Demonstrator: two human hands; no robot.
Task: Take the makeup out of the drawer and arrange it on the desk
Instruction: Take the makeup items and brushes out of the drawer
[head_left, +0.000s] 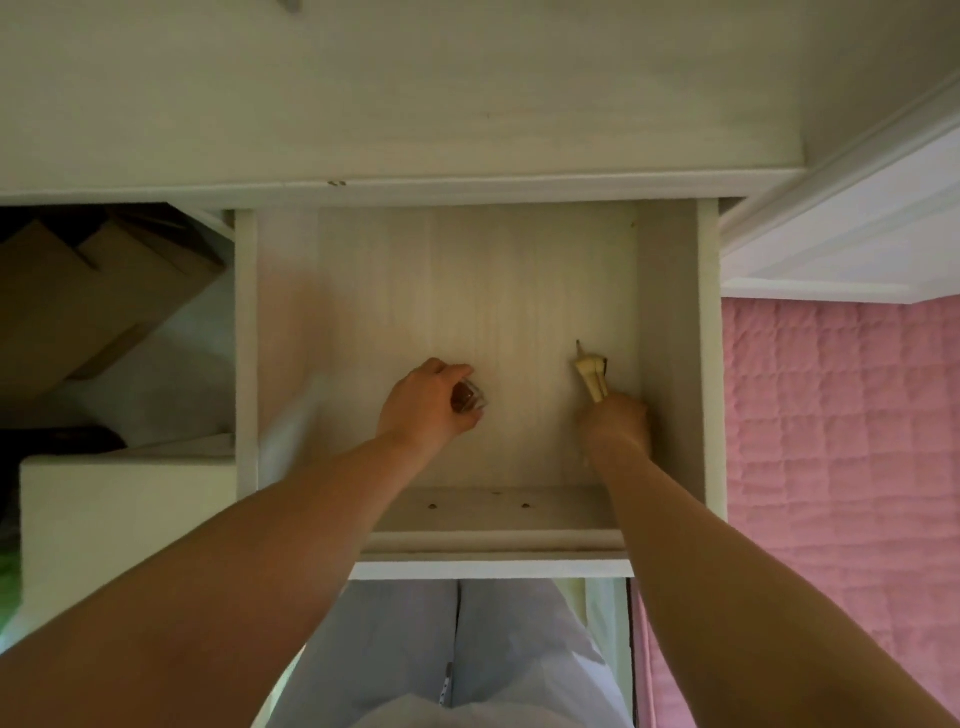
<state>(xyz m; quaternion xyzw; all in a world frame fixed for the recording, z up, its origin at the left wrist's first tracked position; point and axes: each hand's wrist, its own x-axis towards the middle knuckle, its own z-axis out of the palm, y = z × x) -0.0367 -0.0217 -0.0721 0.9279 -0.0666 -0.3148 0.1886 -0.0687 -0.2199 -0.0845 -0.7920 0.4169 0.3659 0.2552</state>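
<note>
Both my forearms stretch forward from the bottom of the view, over my pale trousers (467, 649), into the open drawer (670, 332). My left hand (428, 402) is turned knuckles-up, fingers curled round a small clear glass bottle (467, 399) with amber-brown contents; that grip is clenched on the bottle, low over the drawer floor near its middle. My right hand (618, 418) sits by the drawer's right wall, its grip closed on a bundle of pale cream makeup brushes (592, 374); their handles fan upward out of my fist, with a thin dark tip sticking out furthest. I cannot tell whether either thing touches the drawer floor. Beyond the drawer lies the pale tabletop (467, 93). Left of the drawer, brown cardboard boxes (88, 291) sit in shadow; on the right is a pink quilted cover (841, 441).
</note>
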